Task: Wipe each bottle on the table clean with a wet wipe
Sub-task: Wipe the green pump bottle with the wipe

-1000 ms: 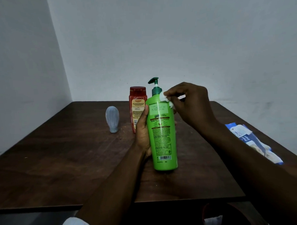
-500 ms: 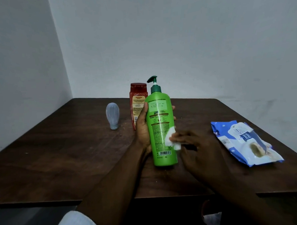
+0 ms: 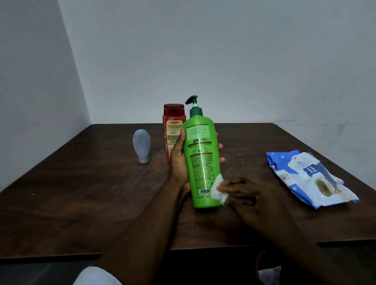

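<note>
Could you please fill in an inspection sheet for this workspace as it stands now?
Surface: dark wooden table, scuffed.
Job's things: green pump bottle held upright; red bottle and small grey bottle stand farther back; wet wipe against the green bottle's lower side.
Clutter: blue wipes pack, flap open, on the right.
Hands: left hand grips the green pump bottle; right hand holds the wet wipe.
Cables: nothing seen.
Surroundings: plain pale walls meeting in a corner.

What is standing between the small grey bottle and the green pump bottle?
The red bottle stands between the grey bottle and the green pump bottle, partly behind the left hand, in the head view.
</note>
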